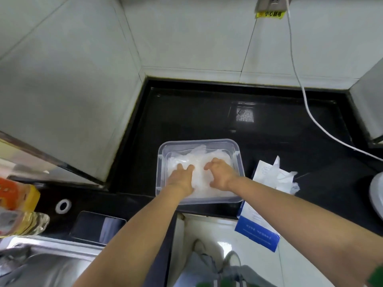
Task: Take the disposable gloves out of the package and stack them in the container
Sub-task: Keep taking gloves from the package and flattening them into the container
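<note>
A clear rectangular plastic container (238, 156) stands on the black counter near its front edge. Inside lies a pile of thin translucent disposable gloves (199, 158). Both hands are down in the container on top of the pile. My left hand (182, 179) presses flat on its left half with fingers spread. My right hand (219, 175) rests on the right half with fingers bent, fingertips on the gloves. The blue and white glove package (259, 228) lies to the right, hanging over the counter edge, with a few gloves (284, 179) sticking out of its top.
A white cable (306, 104) runs from a wall socket down across the counter at the right. A steel sink (47, 264) and a dark tray (91, 226) are at lower left, with bottles (18, 210) at the left edge. Tiled walls enclose the corner.
</note>
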The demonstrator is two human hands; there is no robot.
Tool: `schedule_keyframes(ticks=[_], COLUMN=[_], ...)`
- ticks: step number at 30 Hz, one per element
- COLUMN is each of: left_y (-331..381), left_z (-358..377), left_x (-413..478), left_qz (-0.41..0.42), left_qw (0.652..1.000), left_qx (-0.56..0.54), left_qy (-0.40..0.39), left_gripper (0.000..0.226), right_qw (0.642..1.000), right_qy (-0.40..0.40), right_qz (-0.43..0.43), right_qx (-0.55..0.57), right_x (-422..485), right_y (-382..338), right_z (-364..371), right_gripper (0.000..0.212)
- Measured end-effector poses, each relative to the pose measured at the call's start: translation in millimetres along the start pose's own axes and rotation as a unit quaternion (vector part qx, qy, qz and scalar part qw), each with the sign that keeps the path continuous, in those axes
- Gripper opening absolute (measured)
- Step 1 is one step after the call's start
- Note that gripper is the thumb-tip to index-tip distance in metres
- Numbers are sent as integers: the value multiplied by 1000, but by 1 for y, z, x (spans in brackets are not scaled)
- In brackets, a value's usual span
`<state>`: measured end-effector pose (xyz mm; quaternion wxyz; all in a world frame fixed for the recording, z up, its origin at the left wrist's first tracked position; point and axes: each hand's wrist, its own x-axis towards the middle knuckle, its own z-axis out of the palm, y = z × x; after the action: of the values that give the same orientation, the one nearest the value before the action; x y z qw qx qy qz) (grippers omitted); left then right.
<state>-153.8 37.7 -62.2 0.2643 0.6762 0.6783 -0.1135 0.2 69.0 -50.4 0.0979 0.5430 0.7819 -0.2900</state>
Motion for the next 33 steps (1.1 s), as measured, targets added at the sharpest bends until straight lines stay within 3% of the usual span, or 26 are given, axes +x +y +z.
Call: schedule_keyframes(ticks=[6, 15, 19, 23, 27, 30, 33], left_y=[-7, -9, -8, 5, 33, 63, 106], left_z=[8, 21, 22, 3, -15, -19, -20], left_x=[11, 23, 17, 7, -12, -24, -38], left_qz=[-22, -29, -20, -38, -54, -7, 71], left_qw=[999, 998, 998, 998, 982, 962, 952], left_qx=[-6, 53, 59, 43, 5, -53, -93], left_qy=[-42, -30, -17, 9, 181, 269, 283], left_gripper=[93, 100, 88, 50, 33, 28, 20], right_qw=[996, 992, 995, 998, 967, 936, 916], right_qy=[-63, -77, -95, 41, 215, 293, 315], right_qz=[21, 16, 8, -35, -23, 29, 88], right_qx=[-52, -97, -34, 35, 134, 193, 231], right_x=[17, 26, 16, -2, -34, -61, -92], right_y=[3, 3, 3, 2, 17, 46, 86], right_z=[13, 25, 14, -5, -32, -44, -43], right_gripper=[90, 87, 80, 50, 26, 15, 12])
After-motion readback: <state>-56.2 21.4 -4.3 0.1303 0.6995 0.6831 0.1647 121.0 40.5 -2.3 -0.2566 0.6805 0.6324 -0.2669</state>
